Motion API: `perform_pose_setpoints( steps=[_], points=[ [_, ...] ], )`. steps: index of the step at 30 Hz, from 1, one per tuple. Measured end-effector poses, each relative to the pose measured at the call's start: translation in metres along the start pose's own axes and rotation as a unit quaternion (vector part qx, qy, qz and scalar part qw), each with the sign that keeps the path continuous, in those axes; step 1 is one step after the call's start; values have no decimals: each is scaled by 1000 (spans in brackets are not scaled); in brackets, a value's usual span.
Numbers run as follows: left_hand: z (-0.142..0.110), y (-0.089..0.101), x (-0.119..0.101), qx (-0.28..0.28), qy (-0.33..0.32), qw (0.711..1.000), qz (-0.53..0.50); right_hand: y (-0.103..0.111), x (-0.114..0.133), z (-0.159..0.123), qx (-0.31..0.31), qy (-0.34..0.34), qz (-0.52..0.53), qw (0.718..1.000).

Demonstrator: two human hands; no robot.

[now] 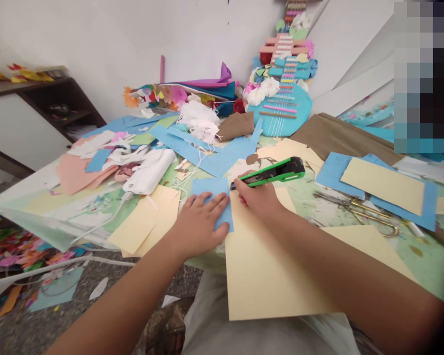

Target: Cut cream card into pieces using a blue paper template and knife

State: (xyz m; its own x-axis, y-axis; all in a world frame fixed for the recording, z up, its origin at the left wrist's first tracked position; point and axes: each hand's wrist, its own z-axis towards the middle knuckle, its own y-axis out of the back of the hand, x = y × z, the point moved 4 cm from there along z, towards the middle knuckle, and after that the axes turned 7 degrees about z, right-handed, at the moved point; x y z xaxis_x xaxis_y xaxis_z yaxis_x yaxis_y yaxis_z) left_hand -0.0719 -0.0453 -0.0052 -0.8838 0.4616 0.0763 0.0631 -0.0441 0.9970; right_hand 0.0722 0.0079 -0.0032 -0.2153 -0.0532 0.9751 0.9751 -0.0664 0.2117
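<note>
My left hand [203,222] lies flat with its fingers stretched over a blue paper piece [210,186], pressing it down. Gripped in my right hand [257,195] is a green and black utility knife [277,172]. Its tip meets the right edge of the blue piece, where a large cream paper sheet [266,276] lies. That sheet hangs over the table's front edge above my lap. Left of my left hand rest smaller cream paper pieces [148,222].
A white power bank [150,171] with a cable sits at left. Scissors [358,209] and stacked blue and cream paper [387,185] lie at right. Behind stand a blue paper guitar [299,106], brown paper [348,135] and tangled white string [198,118]. Colourful scraps [22,246] cover the floor at left.
</note>
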Motion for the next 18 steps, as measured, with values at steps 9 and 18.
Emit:
perform_pose_setpoints(
  steps=[9, 18],
  points=[
    [0, 1, -2, 9, -1, 1000, 5, -2, 8, 0, -33, 57, -57, 996],
    [0, 1, -1, 16, 2, 1000, 2, -5, 15, -5, -33, 64, -101, 992]
  ],
)
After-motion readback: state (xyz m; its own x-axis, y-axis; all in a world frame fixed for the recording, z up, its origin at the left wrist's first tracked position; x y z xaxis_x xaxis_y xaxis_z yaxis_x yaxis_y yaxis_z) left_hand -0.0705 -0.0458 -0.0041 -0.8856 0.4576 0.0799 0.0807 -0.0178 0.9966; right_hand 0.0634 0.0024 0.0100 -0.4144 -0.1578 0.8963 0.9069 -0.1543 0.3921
